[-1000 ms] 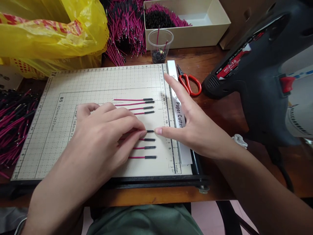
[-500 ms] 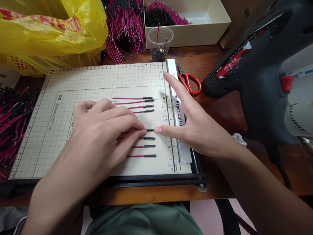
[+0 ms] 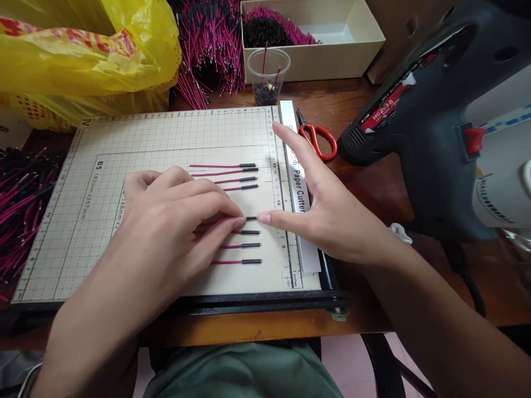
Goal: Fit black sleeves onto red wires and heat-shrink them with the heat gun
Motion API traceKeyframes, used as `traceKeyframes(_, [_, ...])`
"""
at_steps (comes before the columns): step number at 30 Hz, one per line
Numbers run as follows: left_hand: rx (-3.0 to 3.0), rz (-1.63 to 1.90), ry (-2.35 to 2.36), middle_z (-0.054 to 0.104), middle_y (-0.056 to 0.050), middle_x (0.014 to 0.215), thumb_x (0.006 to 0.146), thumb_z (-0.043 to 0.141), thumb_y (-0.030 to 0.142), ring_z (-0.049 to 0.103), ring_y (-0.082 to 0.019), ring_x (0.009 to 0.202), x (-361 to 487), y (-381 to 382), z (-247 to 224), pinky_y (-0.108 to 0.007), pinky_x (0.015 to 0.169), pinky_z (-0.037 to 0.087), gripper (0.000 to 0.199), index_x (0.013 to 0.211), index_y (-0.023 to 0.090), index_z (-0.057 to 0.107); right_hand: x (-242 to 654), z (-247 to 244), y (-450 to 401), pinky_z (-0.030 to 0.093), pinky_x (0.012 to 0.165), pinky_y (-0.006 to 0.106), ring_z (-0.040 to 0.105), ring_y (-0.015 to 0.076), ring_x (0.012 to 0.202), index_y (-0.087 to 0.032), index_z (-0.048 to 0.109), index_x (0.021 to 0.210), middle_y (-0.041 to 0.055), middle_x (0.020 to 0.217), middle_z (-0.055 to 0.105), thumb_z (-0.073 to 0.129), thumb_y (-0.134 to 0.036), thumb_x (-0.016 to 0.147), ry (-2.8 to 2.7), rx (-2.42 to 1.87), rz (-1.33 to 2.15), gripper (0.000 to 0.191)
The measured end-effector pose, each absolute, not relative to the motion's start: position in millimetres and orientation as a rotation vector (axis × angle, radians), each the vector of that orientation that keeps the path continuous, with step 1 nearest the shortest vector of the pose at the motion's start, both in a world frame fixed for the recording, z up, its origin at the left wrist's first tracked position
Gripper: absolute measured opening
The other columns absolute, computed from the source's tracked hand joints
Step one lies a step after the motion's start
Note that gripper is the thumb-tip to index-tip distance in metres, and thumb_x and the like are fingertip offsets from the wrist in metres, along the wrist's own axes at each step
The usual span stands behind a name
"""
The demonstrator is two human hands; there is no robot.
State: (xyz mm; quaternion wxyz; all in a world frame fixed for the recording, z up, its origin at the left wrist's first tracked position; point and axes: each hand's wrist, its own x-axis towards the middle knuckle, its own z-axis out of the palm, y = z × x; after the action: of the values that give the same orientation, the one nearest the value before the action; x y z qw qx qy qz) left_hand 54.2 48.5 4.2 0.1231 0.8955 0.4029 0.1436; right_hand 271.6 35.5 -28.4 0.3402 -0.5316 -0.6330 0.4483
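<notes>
My left hand (image 3: 178, 215) pinches a magenta wire with a black sleeve (image 3: 251, 218) between thumb and forefinger, just above the paper cutter board (image 3: 136, 132). At the sleeve's right end rests the thumb tip of my right hand (image 3: 319, 204); its forefinger stretches away from the thumb, so this hand is open. Several similar wires lie in a column on the board, their black sleeves pointing right: the top wire (image 3: 219, 165) lies behind my left fingers, and the lowest wire (image 3: 236, 262) is nearer me. My left hand covers the left parts of some wires.
Red-handled scissors (image 3: 317, 141) and a black heat gun (image 3: 409, 110) lie to the right. Behind the board are a clear plastic cup (image 3: 269, 69), a cream box (image 3: 327, 63) and a large wire pile (image 3: 211, 44). A yellow bag (image 3: 83, 66) and another wire pile (image 3: 25, 210) occupy the left.
The whole view has shifted slightly, with the board and tools appearing a little further left. Both hands keep nearly the same pose around the wire.
</notes>
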Motion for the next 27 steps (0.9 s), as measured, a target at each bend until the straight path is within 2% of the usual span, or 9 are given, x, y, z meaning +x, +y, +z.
traceKeyframes(6, [2.616,0.409,1.164,0.077,0.003,0.083,0.097,0.049,0.037,0.058,-0.026,0.080,54.3,49.1,5.2,-0.043,0.075,0.024,0.030,0.080,0.030,0.072,268.1,-26.4,35.7,0.009,0.133,0.043,0.000,0.0230,0.160,-0.025,0.026,0.158,-0.0034,0.169,0.018,0.076,-0.028,0.069,-1.639,-1.405,1.153,0.102])
traceKeyframes(11, [2.620,0.406,1.193,0.077,0.002,0.083,0.097,0.049,0.038,0.059,-0.027,0.081,53.8,46.6,3.8,-0.043,0.074,0.024,0.030,0.080,0.029,0.071,266.2,-27.6,34.5,0.010,0.133,0.047,0.002,0.0261,0.160,-0.027,0.031,0.155,-0.0027,0.168,0.021,0.077,-0.027,0.069,-1.621,-1.404,1.134,0.098])
traceKeyframes(14, [2.630,0.425,1.204,0.077,0.002,0.084,0.097,0.050,0.038,0.059,-0.026,0.082,53.1,45.6,3.3,-0.044,0.075,0.024,0.029,0.081,0.030,0.072,267.0,-30.0,34.2,0.011,0.131,0.053,0.001,0.0306,0.159,-0.031,0.037,0.152,-0.0026,0.167,0.022,0.081,-0.034,0.069,-1.587,-1.380,1.152,0.094])
traceKeyframes(17, [2.635,0.452,1.198,0.077,0.002,0.085,0.097,0.051,0.038,0.059,-0.026,0.082,52.6,45.5,2.9,-0.044,0.075,0.024,0.027,0.083,0.030,0.072,268.7,-32.0,34.2,0.010,0.129,0.057,-0.001,0.0306,0.159,-0.035,0.039,0.151,-0.0049,0.167,0.023,0.082,-0.042,0.070,-1.583,-1.349,1.160,0.091])
traceKeyframes(23, [2.632,0.437,1.126,0.077,0.005,0.088,0.098,0.051,0.040,0.061,-0.026,0.083,51.2,48.8,3.8,-0.043,0.074,0.024,0.025,0.087,0.032,0.072,270.0,-30.8,34.1,0.011,0.129,0.056,-0.002,0.0293,0.159,-0.034,0.033,0.154,-0.0049,0.168,0.020,0.081,-0.046,0.071,-1.604,-1.387,1.163,0.097])
traceKeyframes(27, [2.684,0.426,1.155,0.077,0.005,0.091,0.098,0.051,0.043,0.063,-0.025,0.085,49.8,46.8,9.5,-0.043,0.078,0.028,0.026,0.089,0.030,0.072,269.4,-30.6,34.4,0.013,0.130,0.052,0.000,0.0275,0.160,-0.030,0.028,0.157,-0.0039,0.169,0.016,0.078,-0.047,0.073,-1.607,-1.420,1.169,0.099])
